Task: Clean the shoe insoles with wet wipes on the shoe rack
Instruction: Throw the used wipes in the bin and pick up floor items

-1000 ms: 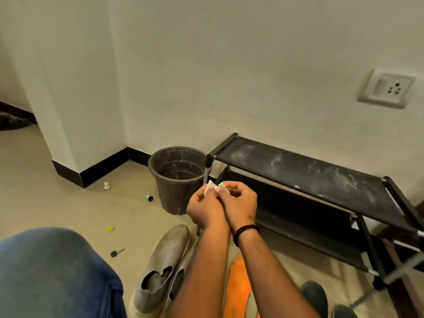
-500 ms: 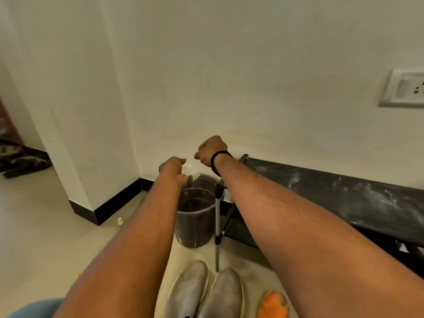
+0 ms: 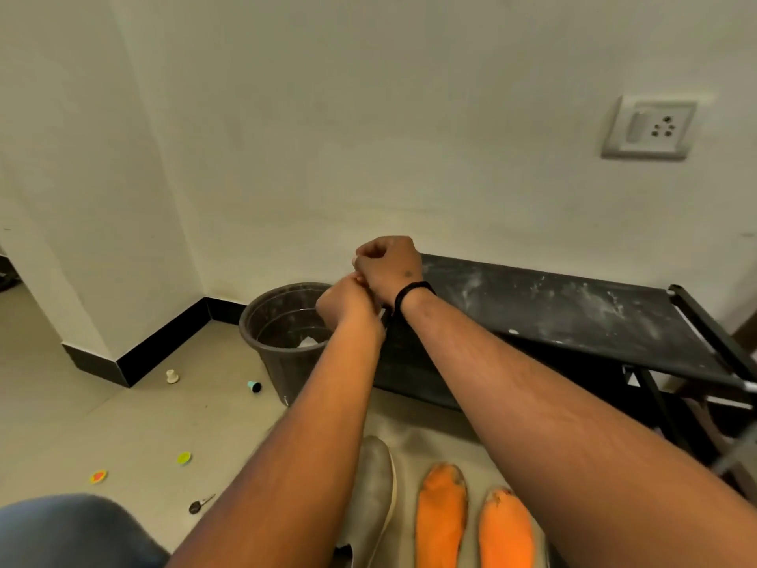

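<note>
The wipe, judging by the task, is light, limp and damp; best pinched at an edge; it is hidden here, so its look cannot be told; both fists, left hand [image 3: 348,299] and right hand [image 3: 389,264], curl together above the bin [image 3: 278,321], whether holding anything I cannot tell; orange insoles [image 3: 442,510] lie below; dusty rack [image 3: 573,313] beside.

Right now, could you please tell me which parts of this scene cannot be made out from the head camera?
- What the left hand and right hand hold: curled fingers face away, hiding each grip.
- Dark round plastic bucket: the left forearm covers its right side; the pale scrap inside is unidentifiable.
- Black dusty shoe rack: its lower shelf is shadowed, its right end cut off.
- Orange insoles: cropped by the bottom edge.
</note>
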Demonstrator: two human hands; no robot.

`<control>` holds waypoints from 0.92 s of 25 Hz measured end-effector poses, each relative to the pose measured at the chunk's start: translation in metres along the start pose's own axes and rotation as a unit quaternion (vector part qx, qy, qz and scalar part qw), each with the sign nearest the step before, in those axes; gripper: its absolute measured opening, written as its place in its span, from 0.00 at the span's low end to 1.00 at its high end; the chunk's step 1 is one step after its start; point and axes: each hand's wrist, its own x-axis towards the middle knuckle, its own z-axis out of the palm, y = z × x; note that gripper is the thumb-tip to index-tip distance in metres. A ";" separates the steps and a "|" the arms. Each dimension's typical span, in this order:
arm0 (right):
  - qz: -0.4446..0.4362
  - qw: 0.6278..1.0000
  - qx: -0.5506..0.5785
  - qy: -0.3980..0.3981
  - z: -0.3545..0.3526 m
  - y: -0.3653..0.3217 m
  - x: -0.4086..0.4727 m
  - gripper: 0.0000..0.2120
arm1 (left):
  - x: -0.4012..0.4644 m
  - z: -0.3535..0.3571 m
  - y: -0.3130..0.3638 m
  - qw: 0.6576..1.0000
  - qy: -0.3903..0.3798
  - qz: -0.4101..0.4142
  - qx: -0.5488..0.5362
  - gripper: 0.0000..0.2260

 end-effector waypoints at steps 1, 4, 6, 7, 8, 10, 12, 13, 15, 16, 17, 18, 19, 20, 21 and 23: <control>-0.012 1.000 0.004 0.015 -0.014 0.004 -0.007 0.07 | -0.016 0.006 -0.007 1.000 -0.011 0.001 -0.008 0.10; 0.004 0.999 0.026 0.035 -0.070 0.028 -0.032 0.05 | -0.062 0.016 -0.051 0.998 -0.051 -0.019 -0.010 0.08; 0.030 0.998 0.008 0.060 -0.107 0.052 -0.052 0.04 | -0.091 0.014 -0.097 0.997 -0.071 -0.025 0.013 0.07; 0.048 0.996 -0.003 0.077 -0.123 0.065 -0.062 0.04 | -0.104 0.012 -0.121 0.996 -0.078 -0.017 0.033 0.07; 0.071 0.993 -0.008 0.093 -0.137 0.079 -0.073 0.03 | -0.116 0.009 -0.144 0.995 -0.082 -0.007 0.058 0.07; 0.113 0.988 0.008 0.109 -0.155 0.108 -0.096 0.02 | -0.127 -0.003 -0.189 0.988 -0.084 0.017 0.130 0.07; 0.153 0.977 0.039 0.142 -0.172 0.144 -0.123 0.02 | -0.131 -0.019 -0.234 0.973 -0.103 0.022 0.205 0.06; 0.177 0.970 0.060 0.158 -0.180 0.167 -0.138 0.02 | -0.132 -0.027 -0.253 0.964 -0.119 0.008 0.239 0.06; 0.245 0.948 0.068 0.190 -0.195 0.211 -0.168 0.04 | -0.134 -0.042 -0.290 0.937 -0.161 -0.057 0.304 0.06; 0.284 0.935 0.047 0.207 -0.202 0.235 -0.181 0.05 | -0.135 -0.052 -0.308 0.917 -0.186 -0.095 0.341 0.06; 0.319 0.921 0.022 0.224 -0.209 0.255 -0.194 0.07 | -0.137 -0.062 -0.322 0.890 -0.208 -0.114 0.389 0.05; 0.350 0.906 -0.006 0.238 -0.216 0.273 -0.207 0.08 | -0.137 -0.073 -0.336 0.863 -0.230 -0.112 0.436 0.04; 0.375 0.891 -0.038 0.253 -0.224 0.291 -0.219 0.07 | -0.138 -0.085 -0.351 0.834 -0.245 -0.099 0.485 0.02; 0.399 0.875 -0.093 0.259 -0.231 0.308 -0.231 0.04 | -0.139 -0.097 -0.365 0.803 -0.258 -0.079 0.532 0.03; 0.425 0.853 -0.157 0.257 -0.237 0.323 -0.243 0.03 | -0.142 -0.108 -0.378 0.776 -0.266 -0.058 0.570 0.06; 0.497 0.787 -0.261 0.258 -0.242 0.351 -0.270 0.17 | -0.152 -0.126 -0.391 0.738 -0.280 -0.026 0.613 0.08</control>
